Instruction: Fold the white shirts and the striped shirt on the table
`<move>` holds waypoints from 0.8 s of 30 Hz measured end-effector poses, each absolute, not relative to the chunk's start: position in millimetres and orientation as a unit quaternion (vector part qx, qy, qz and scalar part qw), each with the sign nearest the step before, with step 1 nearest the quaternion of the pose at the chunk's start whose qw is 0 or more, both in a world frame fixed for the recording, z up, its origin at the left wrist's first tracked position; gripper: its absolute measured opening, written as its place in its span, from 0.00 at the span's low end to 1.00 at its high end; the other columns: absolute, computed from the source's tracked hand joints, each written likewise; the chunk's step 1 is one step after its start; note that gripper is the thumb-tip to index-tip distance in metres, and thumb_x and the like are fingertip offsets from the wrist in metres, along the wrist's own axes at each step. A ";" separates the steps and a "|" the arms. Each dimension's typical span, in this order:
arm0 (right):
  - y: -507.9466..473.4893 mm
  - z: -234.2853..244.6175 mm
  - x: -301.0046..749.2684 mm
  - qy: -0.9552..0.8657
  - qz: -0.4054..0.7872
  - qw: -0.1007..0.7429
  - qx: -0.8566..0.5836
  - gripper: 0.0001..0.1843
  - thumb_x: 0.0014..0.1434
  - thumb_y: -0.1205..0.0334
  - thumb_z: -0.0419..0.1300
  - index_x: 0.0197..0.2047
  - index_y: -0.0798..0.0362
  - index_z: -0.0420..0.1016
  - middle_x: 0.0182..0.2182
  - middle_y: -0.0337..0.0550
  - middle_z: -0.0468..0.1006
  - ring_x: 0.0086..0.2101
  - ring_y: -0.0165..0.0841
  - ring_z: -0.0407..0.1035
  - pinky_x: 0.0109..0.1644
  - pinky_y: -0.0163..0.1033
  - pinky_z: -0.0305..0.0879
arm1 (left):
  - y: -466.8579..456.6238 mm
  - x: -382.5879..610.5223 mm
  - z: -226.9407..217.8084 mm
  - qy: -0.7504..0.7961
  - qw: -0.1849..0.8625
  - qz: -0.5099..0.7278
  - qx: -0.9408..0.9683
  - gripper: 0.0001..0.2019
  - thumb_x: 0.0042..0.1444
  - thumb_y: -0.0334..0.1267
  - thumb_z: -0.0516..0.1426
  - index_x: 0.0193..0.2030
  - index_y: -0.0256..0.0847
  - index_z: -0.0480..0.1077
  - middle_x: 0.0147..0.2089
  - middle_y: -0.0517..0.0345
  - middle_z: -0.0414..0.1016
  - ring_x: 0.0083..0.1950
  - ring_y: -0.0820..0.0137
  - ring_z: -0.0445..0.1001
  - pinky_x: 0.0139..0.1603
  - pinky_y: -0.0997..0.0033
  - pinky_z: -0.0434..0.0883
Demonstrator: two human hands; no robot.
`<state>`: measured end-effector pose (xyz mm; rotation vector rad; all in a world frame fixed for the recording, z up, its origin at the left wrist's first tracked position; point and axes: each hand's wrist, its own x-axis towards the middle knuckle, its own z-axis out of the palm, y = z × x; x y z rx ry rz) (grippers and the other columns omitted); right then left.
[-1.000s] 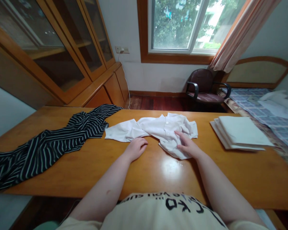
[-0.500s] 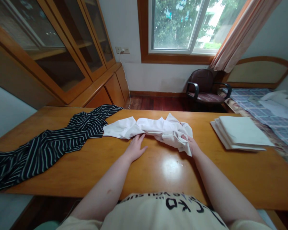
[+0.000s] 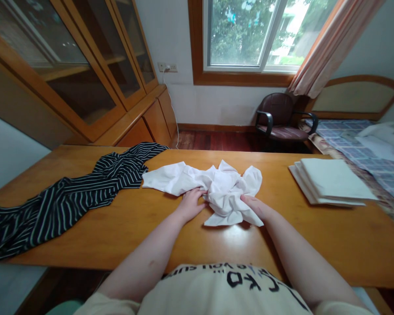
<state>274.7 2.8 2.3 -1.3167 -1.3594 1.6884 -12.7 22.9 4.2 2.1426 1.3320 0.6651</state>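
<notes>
A crumpled white shirt [image 3: 216, 186] lies bunched at the middle of the wooden table [image 3: 118, 227]. My left hand [image 3: 191, 202] rests at its near left edge with fingertips curled into the cloth. On the shirt's near right side my right hand [image 3: 254, 204] grips a fold, and the fabric is gathered up between both hands. One sleeve of the shirt stretches flat toward the left.
A black-and-white striped garment [image 3: 65, 199] sprawls across the table's left half. A stack of folded white cloths [image 3: 330, 180] sits at the right. Beyond the table stand a dark armchair [image 3: 280, 120], a glass-door cabinet [image 3: 85, 74] and a bed [image 3: 364, 144].
The shirt has been pulled from a spread shape into a tighter bunch. My left hand moved up onto its edge, and my right hand drew a fold nearer to me.
</notes>
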 end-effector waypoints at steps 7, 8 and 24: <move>9.8 16.1 278.2 -0.587 0.544 0.392 -0.454 0.35 0.54 0.31 0.50 0.42 0.52 0.81 0.48 0.50 0.78 0.53 0.46 0.68 0.58 0.51 0.61 | 30.7 -27.9 2.6 0.561 0.293 0.399 0.663 0.08 0.51 0.42 0.59 0.29 0.41 0.66 0.32 0.59 0.72 0.37 0.67 0.72 0.43 0.64 0.72; 11.5 15.2 280.4 -0.602 0.521 0.396 -0.458 0.34 0.57 0.33 0.48 0.44 0.51 0.80 0.53 0.49 0.75 0.57 0.46 0.64 0.62 0.52 0.55 | 33.1 -31.7 1.0 0.573 0.295 0.429 0.633 0.09 0.51 0.42 0.59 0.29 0.42 0.65 0.32 0.59 0.72 0.37 0.68 0.72 0.43 0.65 0.72; 12.1 10.4 263.5 -0.816 0.252 0.173 -0.490 0.25 0.64 0.52 0.50 0.61 0.52 0.66 0.62 0.52 0.62 0.63 0.42 0.55 0.66 0.56 0.47 | 51.2 -41.6 -9.0 0.528 0.522 0.546 0.388 0.20 0.51 0.39 0.60 0.49 0.40 0.60 0.52 0.45 0.73 0.49 0.66 0.76 0.45 0.66 0.74</move>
